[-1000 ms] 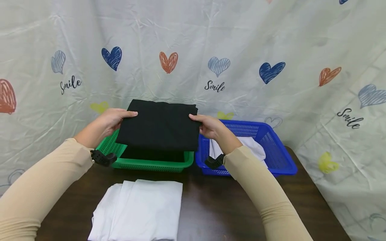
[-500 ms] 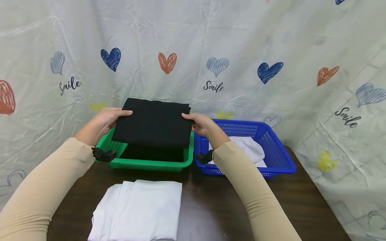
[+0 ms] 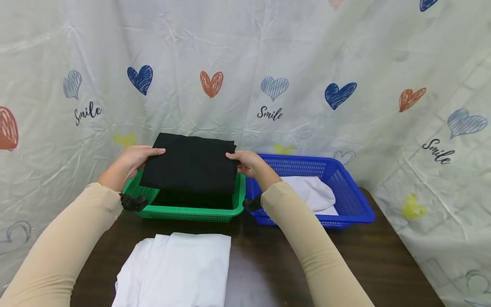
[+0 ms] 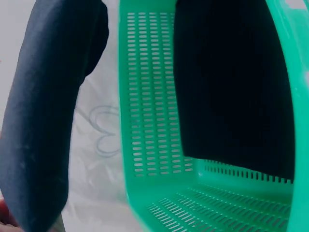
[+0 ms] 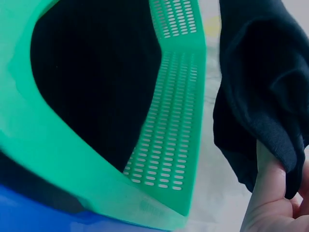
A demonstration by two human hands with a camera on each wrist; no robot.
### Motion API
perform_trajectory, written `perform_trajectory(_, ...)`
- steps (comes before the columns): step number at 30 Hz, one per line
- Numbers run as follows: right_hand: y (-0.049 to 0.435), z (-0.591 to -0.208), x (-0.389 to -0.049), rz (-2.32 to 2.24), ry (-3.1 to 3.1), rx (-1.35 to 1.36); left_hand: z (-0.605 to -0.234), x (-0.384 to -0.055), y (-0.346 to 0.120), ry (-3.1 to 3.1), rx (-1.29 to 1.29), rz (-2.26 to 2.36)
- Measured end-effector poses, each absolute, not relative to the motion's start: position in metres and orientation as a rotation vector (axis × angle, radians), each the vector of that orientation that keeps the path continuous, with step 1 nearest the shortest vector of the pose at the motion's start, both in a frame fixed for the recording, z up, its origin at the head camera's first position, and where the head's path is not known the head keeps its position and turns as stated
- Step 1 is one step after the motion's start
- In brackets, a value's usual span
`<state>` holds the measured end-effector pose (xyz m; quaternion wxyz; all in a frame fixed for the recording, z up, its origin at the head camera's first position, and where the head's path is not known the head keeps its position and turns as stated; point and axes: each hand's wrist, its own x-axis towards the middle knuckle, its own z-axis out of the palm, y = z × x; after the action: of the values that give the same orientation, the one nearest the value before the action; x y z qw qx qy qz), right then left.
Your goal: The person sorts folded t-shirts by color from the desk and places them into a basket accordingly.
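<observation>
A folded black cloth (image 3: 189, 164) hangs over the green basket (image 3: 184, 212), its front edge tilted down. My left hand (image 3: 134, 161) grips its left side, thumb on top. At the opposite side my right hand (image 3: 249, 164) pinches the edge, and the right wrist view shows fingers (image 5: 270, 179) tucked under the fold. More black cloth (image 4: 231, 87) lies inside the green basket, seen from above in both wrist views. In the left wrist view the held cloth (image 4: 43, 116) is beside the basket's far wall, with most of the left hand out of frame.
A blue basket (image 3: 345, 219) with white cloth (image 3: 310, 192) in it stands directly right of the green one. Folded white cloth (image 3: 184, 268) lies on the dark wooden table (image 3: 264, 264) in front. Behind hangs a curtain (image 3: 238, 51) printed with hearts.
Both hands have carried the black cloth leftward, so it sits more squarely over the green basket. The grip stays the same, and more of the blue basket's white cloth shows.
</observation>
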<state>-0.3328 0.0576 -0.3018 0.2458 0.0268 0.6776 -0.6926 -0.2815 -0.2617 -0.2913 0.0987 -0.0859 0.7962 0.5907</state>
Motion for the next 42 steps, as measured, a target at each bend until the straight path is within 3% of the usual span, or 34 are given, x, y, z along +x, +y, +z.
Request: perform_trajectory(42, 0.036, -0.341, -0.33, -1.777, 2.027, 0.234, -0.349, -0.283, -0.272, 2.328, -0.354, 1.676)
